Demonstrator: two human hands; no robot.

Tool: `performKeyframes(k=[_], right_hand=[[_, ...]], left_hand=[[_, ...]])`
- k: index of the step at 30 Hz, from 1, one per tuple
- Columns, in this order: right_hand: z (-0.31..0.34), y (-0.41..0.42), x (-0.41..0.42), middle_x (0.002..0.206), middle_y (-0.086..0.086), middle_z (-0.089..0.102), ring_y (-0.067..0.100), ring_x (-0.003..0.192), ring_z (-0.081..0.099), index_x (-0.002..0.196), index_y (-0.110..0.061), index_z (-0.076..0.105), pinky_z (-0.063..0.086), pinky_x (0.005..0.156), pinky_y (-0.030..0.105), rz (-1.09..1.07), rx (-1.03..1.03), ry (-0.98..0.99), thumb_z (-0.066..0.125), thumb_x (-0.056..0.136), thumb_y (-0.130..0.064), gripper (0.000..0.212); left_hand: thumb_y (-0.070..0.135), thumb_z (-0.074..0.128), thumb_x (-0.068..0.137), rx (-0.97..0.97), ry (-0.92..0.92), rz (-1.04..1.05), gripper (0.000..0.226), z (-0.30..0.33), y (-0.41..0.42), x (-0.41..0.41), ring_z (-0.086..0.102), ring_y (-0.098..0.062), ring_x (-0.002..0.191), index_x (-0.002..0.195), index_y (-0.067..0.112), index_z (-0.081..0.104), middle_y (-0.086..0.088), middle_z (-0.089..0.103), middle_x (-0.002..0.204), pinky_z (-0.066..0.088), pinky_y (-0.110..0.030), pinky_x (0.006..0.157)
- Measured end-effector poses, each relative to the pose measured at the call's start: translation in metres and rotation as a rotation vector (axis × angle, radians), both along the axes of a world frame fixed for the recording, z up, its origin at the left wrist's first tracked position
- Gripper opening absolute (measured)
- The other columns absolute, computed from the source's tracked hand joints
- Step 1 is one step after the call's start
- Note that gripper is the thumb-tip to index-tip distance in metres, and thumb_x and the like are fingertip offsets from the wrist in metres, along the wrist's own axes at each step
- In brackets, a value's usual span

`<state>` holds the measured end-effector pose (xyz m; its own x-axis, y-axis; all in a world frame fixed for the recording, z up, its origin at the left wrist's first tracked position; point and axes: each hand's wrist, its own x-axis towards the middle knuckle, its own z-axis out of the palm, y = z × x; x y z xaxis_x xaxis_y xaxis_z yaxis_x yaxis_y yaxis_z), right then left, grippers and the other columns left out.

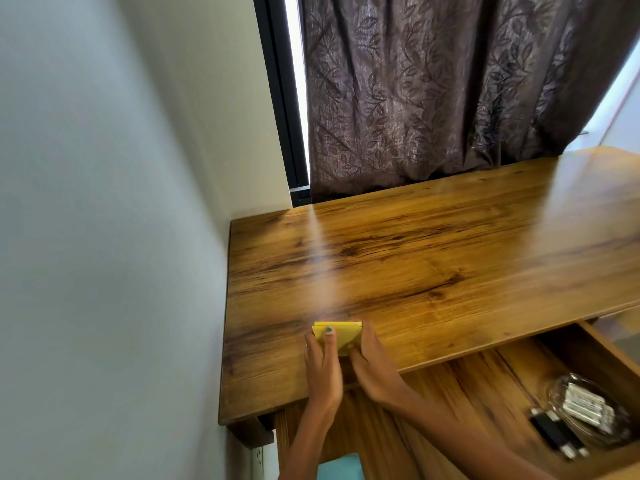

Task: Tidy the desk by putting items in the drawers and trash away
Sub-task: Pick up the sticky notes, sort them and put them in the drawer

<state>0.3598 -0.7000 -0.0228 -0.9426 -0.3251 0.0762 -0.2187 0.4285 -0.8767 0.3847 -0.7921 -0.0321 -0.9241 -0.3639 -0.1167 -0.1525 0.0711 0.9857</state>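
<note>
1. Head view: both hands meet on a small yellow pad of sticky notes that lies flat on the wooden tabletop, close to its near edge and toward its left end.
2. The left hand lies over the pad's left side with its fingers stretched forward; one fingertip with a green-painted nail sits on the pad's top face. Its grip looks loose, fingers straight and pressing down.
3. The right hand is at the pad's right edge, fingers bent along that side and thumb at the near corner. It seems to pinch the pad there, though motion blur keeps the contact unclear.
4. To the right of the grip and below the tabletop edge, an open drawer stands pulled out. Inside it lie a clear plastic bag with white contents and some dark small items just beside it, too blurred to name.
5. Beyond the grip, at the far edge of the tabletop, a dark leaf-patterned curtain hangs down, with a strip of bright window at its left.
6. Left of the grip rises a pale wall; a wall socket shows low on it, under the tabletop.
7. Below the grip, between the forearms, a teal object shows at the picture's bottom edge.
</note>
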Motion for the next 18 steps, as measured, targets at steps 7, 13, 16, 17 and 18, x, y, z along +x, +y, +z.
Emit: performKeyframes(k=[7, 13, 16, 17, 18], right_hand=[[-0.001, -0.012, 0.006, 0.099, 0.0, 0.057, 0.01, 0.092, 0.058, 0.102, -0.027, 0.041, 0.049, 0.08, 0.028, -0.074, -0.258, -0.056, 0.035, 0.093, -0.056, 0.03], [0.002, -0.014, 0.004, 0.078, -0.006, 0.054, -0.003, 0.067, 0.051, 0.087, -0.022, 0.05, 0.044, 0.064, 0.019, -0.189, -0.377, -0.052, 0.039, 0.098, -0.033, 0.02], [0.003, -0.014, 0.003, 0.075, -0.005, 0.053, 0.001, 0.067, 0.051, 0.084, -0.021, 0.05, 0.043, 0.062, 0.02, -0.196, -0.409, -0.1, 0.04, 0.099, -0.024, 0.018], [0.004, -0.014, 0.003, 0.075, -0.004, 0.053, 0.002, 0.067, 0.051, 0.084, -0.021, 0.05, 0.042, 0.061, 0.019, -0.199, -0.408, -0.111, 0.04, 0.1, -0.022, 0.018], [0.004, -0.014, 0.003, 0.076, -0.003, 0.052, 0.003, 0.067, 0.05, 0.085, -0.02, 0.049, 0.042, 0.061, 0.018, -0.193, -0.41, -0.118, 0.039, 0.1, -0.022, 0.018]], left_hand=[[0.064, 0.021, 0.087, -0.036, 0.041, 0.082, 0.057, -0.001, 0.011, 0.003, 0.046, -0.02, 0.122, 0.131, 0.029, 0.027, 0.0, 0.045, 0.13, 0.039, -0.047, 0.104], [0.055, 0.026, 0.095, -0.259, 0.058, 0.12, 0.055, -0.014, 0.015, 0.008, 0.051, -0.019, 0.112, 0.135, 0.018, 0.029, -0.004, 0.051, 0.125, 0.044, -0.045, 0.095], [0.031, 0.037, 0.099, -0.345, 0.094, 0.15, 0.034, -0.017, 0.017, 0.01, 0.054, -0.015, 0.098, 0.13, 0.017, 0.032, 0.0, 0.053, 0.11, 0.047, -0.039, 0.084], [0.028, 0.039, 0.099, -0.354, 0.103, 0.156, 0.032, -0.017, 0.016, 0.009, 0.054, -0.014, 0.095, 0.128, 0.016, 0.033, 0.0, 0.053, 0.108, 0.048, -0.039, 0.082], [0.025, 0.041, 0.099, -0.359, 0.109, 0.157, 0.03, -0.018, 0.016, 0.009, 0.054, -0.014, 0.093, 0.126, 0.015, 0.034, -0.001, 0.053, 0.105, 0.048, -0.039, 0.079]])
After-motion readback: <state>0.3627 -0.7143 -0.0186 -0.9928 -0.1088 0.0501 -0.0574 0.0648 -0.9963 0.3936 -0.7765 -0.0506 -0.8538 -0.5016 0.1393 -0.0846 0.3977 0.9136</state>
